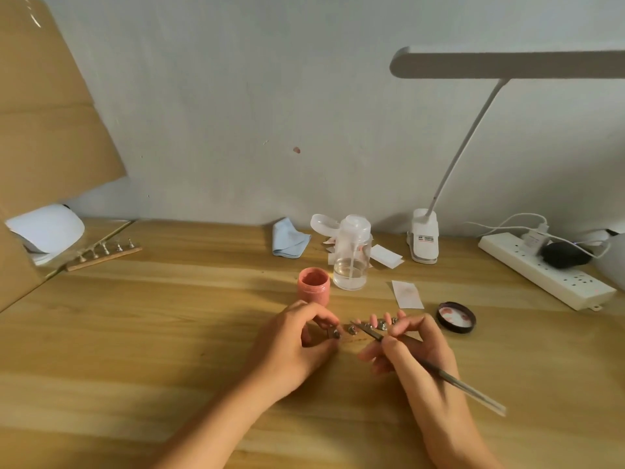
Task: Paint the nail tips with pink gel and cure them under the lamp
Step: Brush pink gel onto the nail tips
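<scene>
Fingers of our left hand [295,340] pinched one end of the row of nail tips on metal stands [381,323], presumably to steady it, while our right hand [419,353] gripped the slim grey brush [473,393] against a tip. The open pink gel jar [313,286] stood just behind.

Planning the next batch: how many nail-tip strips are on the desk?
2. The near strip lies under the right hand's brush, its end pinched by the left hand; the far strip sits at the desk's left back. None seems hidden.
</scene>
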